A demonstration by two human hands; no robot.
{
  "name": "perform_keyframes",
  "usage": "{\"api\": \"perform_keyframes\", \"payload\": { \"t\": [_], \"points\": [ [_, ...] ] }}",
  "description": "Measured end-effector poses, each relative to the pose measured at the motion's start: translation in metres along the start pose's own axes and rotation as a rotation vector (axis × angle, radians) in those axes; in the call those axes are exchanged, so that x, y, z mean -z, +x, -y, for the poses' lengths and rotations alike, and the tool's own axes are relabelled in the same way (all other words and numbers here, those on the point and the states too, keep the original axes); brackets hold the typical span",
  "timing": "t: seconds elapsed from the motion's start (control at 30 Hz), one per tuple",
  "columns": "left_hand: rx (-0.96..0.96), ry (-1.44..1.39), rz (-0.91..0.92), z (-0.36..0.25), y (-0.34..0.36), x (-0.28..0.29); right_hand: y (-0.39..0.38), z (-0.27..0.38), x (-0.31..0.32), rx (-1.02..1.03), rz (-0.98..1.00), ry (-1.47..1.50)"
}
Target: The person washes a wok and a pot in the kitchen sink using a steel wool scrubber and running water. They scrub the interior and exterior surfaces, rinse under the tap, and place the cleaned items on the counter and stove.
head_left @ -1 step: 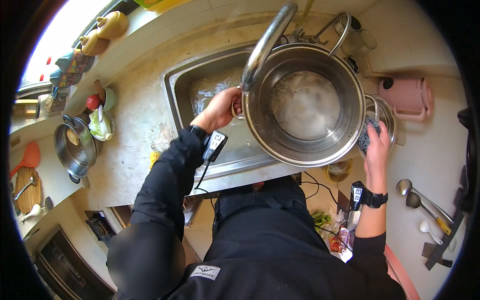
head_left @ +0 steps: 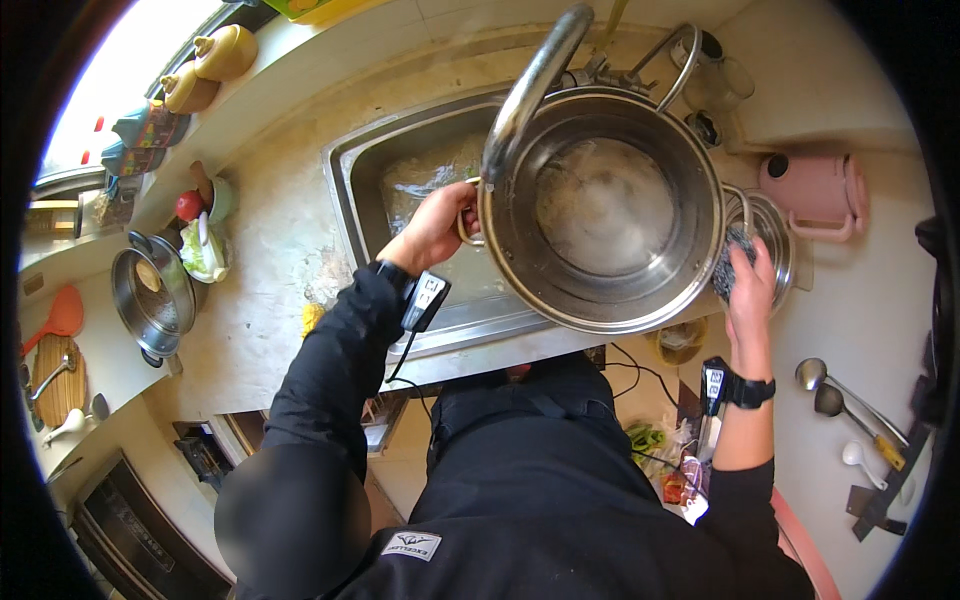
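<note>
A large steel pot [head_left: 600, 275], with cloudy liquid in its bottom, is raised over the right part of the sink [head_left: 355, 200]. My left hand [head_left: 440, 225] is closed on the pot's left handle. My right hand [head_left: 752, 280] is closed on a dark grey scouring pad [head_left: 730, 250] at the pot's right side, by its other handle. The curved tap [head_left: 530, 90] reaches over the pot's left rim. A steel lid or bowl [head_left: 785, 240] lies behind my right hand.
A steamer pot [head_left: 135, 310], vegetables [head_left: 200, 245] and a cutting board [head_left: 60, 390] stand left on the counter [head_left: 250, 310]. A pink kettle [head_left: 815, 200] is at the right, with hanging ladles [head_left: 830, 400] below it. Bagged greens [head_left: 650, 440] lie low behind my body.
The pot has shifted slightly left, and my two hands have moved a little with it.
</note>
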State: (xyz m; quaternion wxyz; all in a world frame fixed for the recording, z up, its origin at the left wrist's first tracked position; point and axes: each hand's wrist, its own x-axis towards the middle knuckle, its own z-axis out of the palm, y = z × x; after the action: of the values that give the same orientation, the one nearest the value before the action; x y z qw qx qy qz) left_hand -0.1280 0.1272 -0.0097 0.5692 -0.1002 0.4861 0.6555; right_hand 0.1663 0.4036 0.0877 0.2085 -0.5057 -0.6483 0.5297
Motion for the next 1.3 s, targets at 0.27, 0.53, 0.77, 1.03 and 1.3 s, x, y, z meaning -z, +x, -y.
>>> {"api": "perform_keyframes", "payload": {
  "t": [0.27, 0.53, 0.77, 1.03, 1.3],
  "points": [
    [-0.234, -0.074, -0.223, 0.015, -0.085, 0.039, 0.063, -0.047, -0.092, -0.134, 0.390, 0.060],
    [-0.567, 0.016, -0.495, 0.034, -0.118, 0.030, 0.090, -0.067, -0.164, -0.232, 0.591, 0.046],
    [-0.670, 0.037, -0.525, 0.036, -0.121, 0.023, 0.093, -0.078, -0.181, -0.208, 0.487, -0.006],
    [-0.772, 0.018, -0.518, 0.032, -0.121, 0.001, 0.009, -0.100, -0.226, 0.857, 0.731, -0.572],
    [-0.677, 0.128, -0.585, 0.038, -0.126, -0.011, -0.068, -0.078, -0.337, 0.274, 1.162, -0.376]
  ]
}}
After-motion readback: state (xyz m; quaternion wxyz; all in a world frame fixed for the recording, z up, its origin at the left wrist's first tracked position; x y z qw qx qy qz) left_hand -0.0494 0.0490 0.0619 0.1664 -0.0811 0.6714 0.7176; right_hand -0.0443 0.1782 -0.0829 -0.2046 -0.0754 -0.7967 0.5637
